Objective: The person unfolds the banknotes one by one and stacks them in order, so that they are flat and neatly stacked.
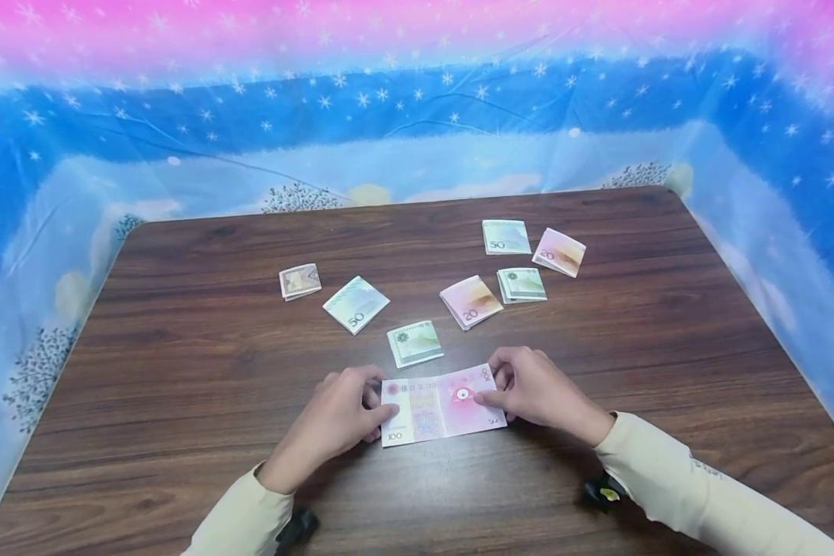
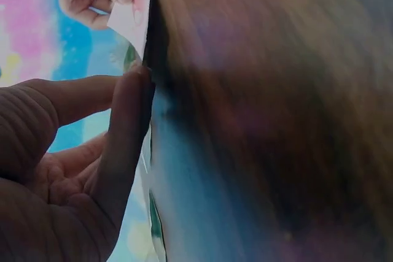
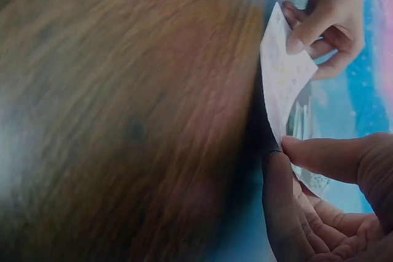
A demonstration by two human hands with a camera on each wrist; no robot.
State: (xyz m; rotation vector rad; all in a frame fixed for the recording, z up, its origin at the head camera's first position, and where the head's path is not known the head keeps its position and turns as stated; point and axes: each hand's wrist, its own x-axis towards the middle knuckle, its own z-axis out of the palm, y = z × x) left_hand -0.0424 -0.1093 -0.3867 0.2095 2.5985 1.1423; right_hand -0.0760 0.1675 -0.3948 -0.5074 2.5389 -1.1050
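Observation:
A pink 100 banknote [image 1: 427, 417] with a crease down its middle is spread out between both hands, close to the table's near side. My left hand [image 1: 340, 413] pinches its left end, thumb on top. At the other end my right hand [image 1: 538, 390] pinches the note near its right edge. In the left wrist view the left hand [image 2: 73, 157] has thumb and finger together at the note's edge. The right wrist view shows the banknote [image 3: 282, 72] slightly bowed, with the right hand [image 3: 331, 194] pinching the near end.
Beyond the hands lie several folded notes: a green one [image 1: 415, 344], 50 notes [image 1: 357, 305] [image 1: 506, 237], 20 notes [image 1: 470, 303] [image 1: 559, 252], another green one [image 1: 523, 285] and a brownish one [image 1: 300, 281]. A patterned cloth [image 1: 417, 100] surrounds the wooden table [image 1: 181, 347].

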